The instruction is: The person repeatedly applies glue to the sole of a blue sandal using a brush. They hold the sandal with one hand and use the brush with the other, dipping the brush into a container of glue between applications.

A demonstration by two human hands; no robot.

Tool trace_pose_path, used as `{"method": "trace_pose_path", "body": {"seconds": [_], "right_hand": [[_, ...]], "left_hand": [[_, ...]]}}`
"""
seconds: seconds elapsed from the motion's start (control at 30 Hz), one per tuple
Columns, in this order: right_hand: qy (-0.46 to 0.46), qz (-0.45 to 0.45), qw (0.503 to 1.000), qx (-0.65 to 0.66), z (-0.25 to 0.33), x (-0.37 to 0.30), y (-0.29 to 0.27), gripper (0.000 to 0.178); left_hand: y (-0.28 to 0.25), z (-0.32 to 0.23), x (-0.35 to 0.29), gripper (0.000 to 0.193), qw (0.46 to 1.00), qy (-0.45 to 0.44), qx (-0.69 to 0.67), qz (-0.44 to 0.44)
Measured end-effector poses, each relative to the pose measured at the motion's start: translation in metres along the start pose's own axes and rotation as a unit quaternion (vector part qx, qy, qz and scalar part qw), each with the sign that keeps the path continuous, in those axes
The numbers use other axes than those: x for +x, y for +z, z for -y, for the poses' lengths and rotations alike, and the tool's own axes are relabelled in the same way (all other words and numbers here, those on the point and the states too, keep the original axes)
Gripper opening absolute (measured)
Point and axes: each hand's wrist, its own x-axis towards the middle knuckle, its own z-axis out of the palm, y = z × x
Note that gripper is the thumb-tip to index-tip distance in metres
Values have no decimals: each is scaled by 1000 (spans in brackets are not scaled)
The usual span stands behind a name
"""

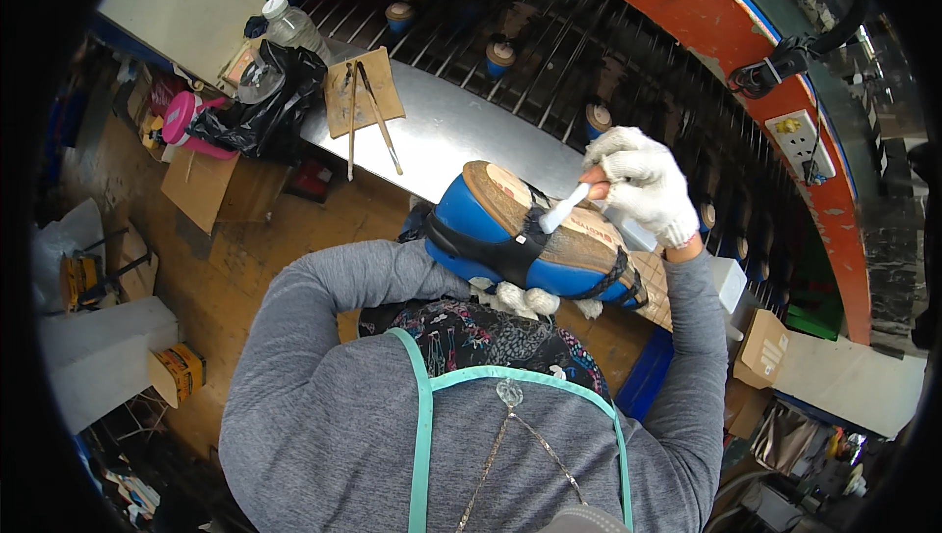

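Our left hand (518, 299) grips the blue shoe form (469, 201) along its near side; our right hand (640, 180) pinches a white brush (562, 212) over it. Beyond both hands stretch the metal worktop (446, 133) and rows of rods (549, 72).

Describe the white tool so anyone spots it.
From the silver bench, go right to the gloved right hand. The white tool slants from its grip toward a black strap. Unlike the slim tools on the brown board, it is held.
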Motion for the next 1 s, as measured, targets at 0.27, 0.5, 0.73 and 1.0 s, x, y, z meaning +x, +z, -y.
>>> {"method": "trace_pose_path", "body": {"seconds": [0.27,0.5,0.73,1.0], "right_hand": [[167,-245,954,39,0,-31,20,10],[52,-276,952,-119,-12,27,55,6],[25,-344,877,-336,-60,106,43,8],[352,-278,834,320,-71,87,143,47]], "left_hand": [[-20,-59,-14,77,915,180,-16,-361],[-22,-112,-40,82,862,201,173,-432],[-21,-127,-54,93,846,177,258,-432],[-51,-160,-68,74,695,299,208,-620]]}}
